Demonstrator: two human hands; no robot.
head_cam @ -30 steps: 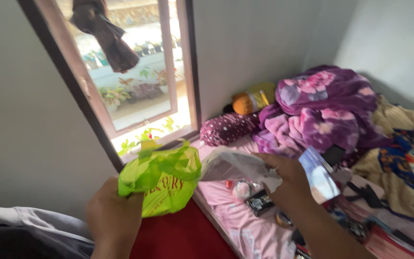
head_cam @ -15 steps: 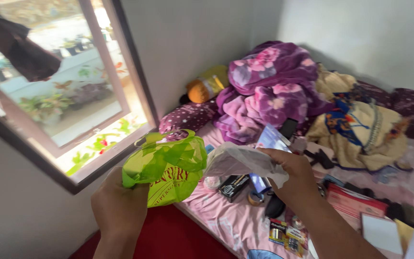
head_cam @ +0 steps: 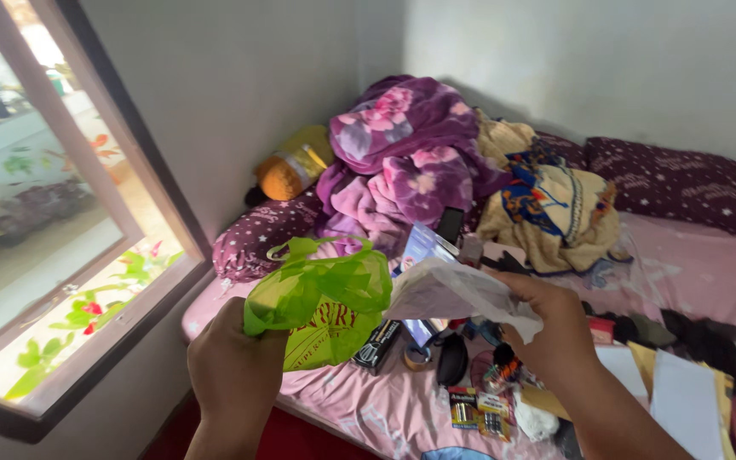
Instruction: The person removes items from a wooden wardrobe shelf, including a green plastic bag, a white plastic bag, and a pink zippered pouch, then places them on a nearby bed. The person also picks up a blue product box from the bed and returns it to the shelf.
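At far left a window (head_cam: 44,213) shows plants outside. The left hand (head_cam: 232,375) is closed on a crumpled bright green plastic bag (head_cam: 321,302), held above the near edge of a pink-sheeted bed (head_cam: 368,409). It looks thin, limp, light and probably slippery, best gripped by bunched film. The right hand (head_cam: 555,328) pinches a whitish plastic bag (head_cam: 453,294), equally flimsy.

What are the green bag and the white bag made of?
The green bag in the left hand looks like thin plastic: light shines through it and it crumples into sharp folds. The white bag in the right hand also seems thin plastic, cloudy and wrinkled, though it could be paper.
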